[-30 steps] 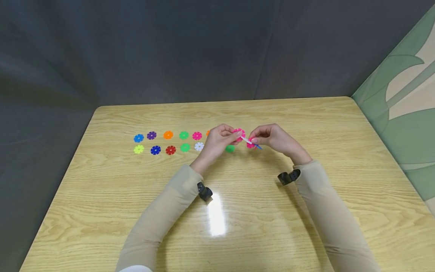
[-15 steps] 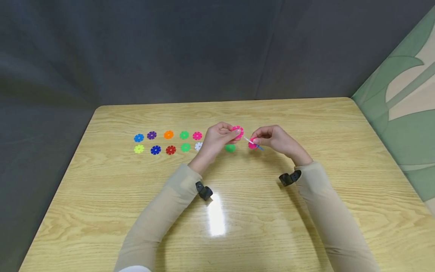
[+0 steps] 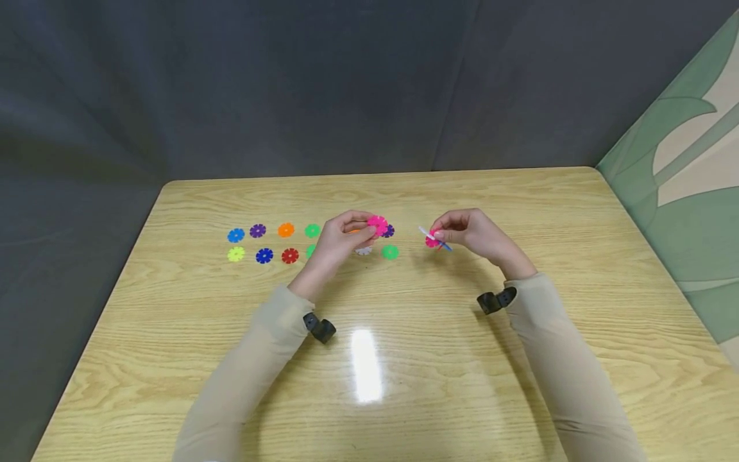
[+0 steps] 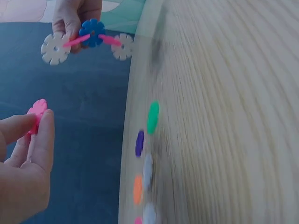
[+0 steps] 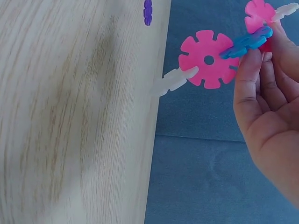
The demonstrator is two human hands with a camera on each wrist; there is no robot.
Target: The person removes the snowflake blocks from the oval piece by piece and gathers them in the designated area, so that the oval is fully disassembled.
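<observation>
My left hand (image 3: 333, 242) pinches a single pink notched snowflake disc (image 3: 378, 224) between thumb and fingers, raised over the right end of the disc rows. In the left wrist view that pink disc (image 4: 39, 111) is seen at a slant. My right hand (image 3: 475, 235) grips a chain of interlocked discs. The right wrist view shows its blue disc (image 5: 246, 43) slotted between two pink discs, the nearer one (image 5: 203, 48) facing the camera, with a white disc (image 5: 174, 81) on its outer edge. A bit of red shows at the fingertips, mostly hidden. A gap separates the two hands.
On the wooden table (image 3: 427, 359) lie two rows of loose discs, among them a blue disc (image 3: 235, 235), a yellow disc (image 3: 236, 254), a red disc (image 3: 290, 256) and a green disc (image 3: 390, 252). My left hand covers some. A dark curtain (image 3: 369, 90) hangs behind the table.
My left hand has drawn away leftward with the pink disc, off the white end of the chain. The right hand with the chain has shifted slightly right.
</observation>
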